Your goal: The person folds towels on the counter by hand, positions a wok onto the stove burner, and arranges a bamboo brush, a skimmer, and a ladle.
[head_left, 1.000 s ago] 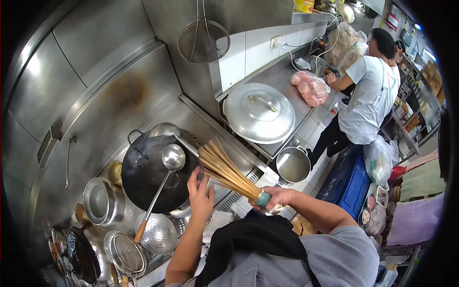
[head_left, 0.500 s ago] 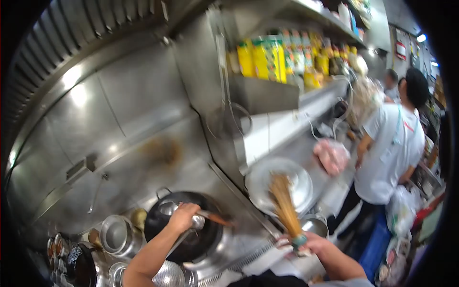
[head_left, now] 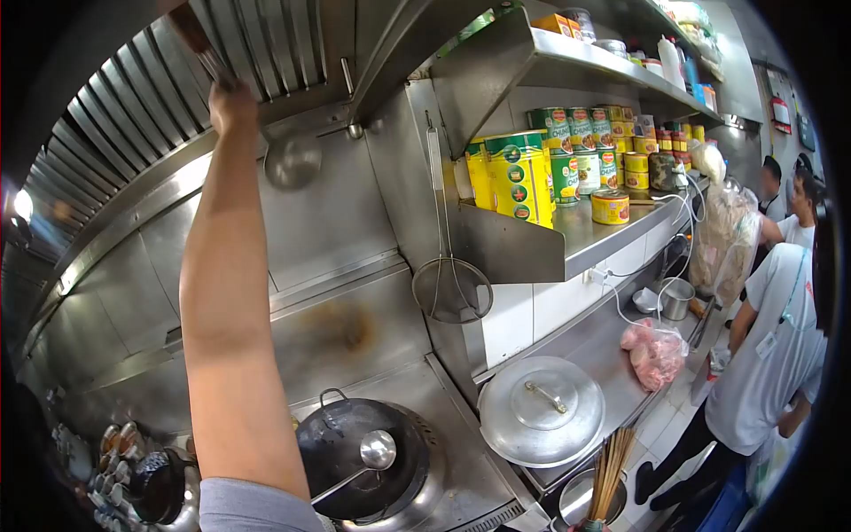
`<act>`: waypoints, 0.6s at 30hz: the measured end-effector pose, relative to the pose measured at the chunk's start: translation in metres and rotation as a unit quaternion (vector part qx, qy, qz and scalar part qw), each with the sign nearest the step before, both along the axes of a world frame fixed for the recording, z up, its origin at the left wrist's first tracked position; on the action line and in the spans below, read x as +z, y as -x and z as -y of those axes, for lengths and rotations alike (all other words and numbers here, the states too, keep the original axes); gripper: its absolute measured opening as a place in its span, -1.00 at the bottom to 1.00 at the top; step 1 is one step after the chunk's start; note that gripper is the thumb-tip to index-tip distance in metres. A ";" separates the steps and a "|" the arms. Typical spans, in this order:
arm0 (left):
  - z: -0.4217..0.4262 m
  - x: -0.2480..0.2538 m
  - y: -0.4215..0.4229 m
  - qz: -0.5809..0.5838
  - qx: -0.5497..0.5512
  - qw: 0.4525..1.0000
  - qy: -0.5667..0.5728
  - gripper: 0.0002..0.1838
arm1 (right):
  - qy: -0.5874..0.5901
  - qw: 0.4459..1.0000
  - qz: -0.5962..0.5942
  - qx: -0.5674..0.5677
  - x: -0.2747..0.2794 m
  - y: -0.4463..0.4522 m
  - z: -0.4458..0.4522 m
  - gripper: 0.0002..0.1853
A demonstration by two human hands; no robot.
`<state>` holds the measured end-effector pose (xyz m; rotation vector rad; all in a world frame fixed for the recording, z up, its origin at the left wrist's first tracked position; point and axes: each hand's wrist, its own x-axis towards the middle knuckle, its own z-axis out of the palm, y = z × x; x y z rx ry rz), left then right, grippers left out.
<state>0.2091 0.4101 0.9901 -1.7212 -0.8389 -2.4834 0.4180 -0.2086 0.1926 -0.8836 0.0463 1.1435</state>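
My left hand (head_left: 234,108) is raised at the upper left under the hood, closed around the shaft of a ladle (head_left: 293,163). The ladle's wooden handle points up and its bowl hangs low, slightly blurred. Only a sliver of my right hand (head_left: 592,527) shows at the bottom edge, at the bound base of a bundle of thin bamboo sticks (head_left: 612,470) pointing up. A black wok (head_left: 332,443) sits on the stove below my left arm, with a second ladle (head_left: 378,450) in it.
A lidded pot (head_left: 541,410) stands on the counter right of the wok, near bagged pink meat (head_left: 654,353). A strainer (head_left: 452,290) hangs on the wall beside a shelf of cans (head_left: 610,207). A co-worker (head_left: 769,346) stands at the right; other people are behind.
The view has tilted up. My left hand, open a second ago, took hold of the ladle from the wok and lifted it to the hood. The stick bundle now sits lower in view, pointing up.
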 end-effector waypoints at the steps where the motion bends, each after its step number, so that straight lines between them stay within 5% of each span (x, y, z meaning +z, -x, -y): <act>1: -0.002 0.032 -0.012 0.034 0.008 0.999 -0.037 -0.70 | 0.003 1.000 0.010 -0.002 -0.002 -0.003 0.000 -0.57; 2: 0.012 0.049 -0.027 0.017 0.062 0.991 -0.119 -0.68 | 0.006 1.000 0.020 -0.001 -0.005 -0.006 0.001 -0.57; 4: 0.050 0.055 -0.047 0.024 -0.026 0.987 -0.155 -0.57 | 0.006 0.999 0.043 0.003 -0.011 -0.015 0.001 -0.57; 5: 0.106 0.045 -0.061 0.050 -0.166 0.979 -0.107 -0.50 | 0.010 0.998 0.056 0.009 -0.012 -0.020 0.003 -0.56; 6: 0.100 0.056 -0.068 0.049 -0.164 0.980 -0.104 -0.50 | 0.014 0.997 0.069 0.014 -0.013 -0.025 0.005 -0.55; 9: 0.093 0.087 -0.085 0.111 -0.322 0.909 -0.241 -0.64 | 0.024 0.992 0.123 0.032 -0.019 -0.038 0.006 -0.52; 11: 0.130 0.084 -0.095 0.088 -0.544 0.796 -0.249 -0.69 | 0.008 0.986 0.161 0.041 -0.024 -0.040 0.006 -0.49; 15: 0.180 0.027 -0.098 -0.005 -0.431 0.875 -0.219 -0.59 | 0.078 0.983 0.163 0.044 -0.001 -0.031 0.007 -0.45; 18: 0.168 0.034 -0.074 -0.016 -0.477 0.856 -0.200 -0.54 | 0.057 0.978 0.200 -0.006 -0.050 -0.049 0.015 -0.35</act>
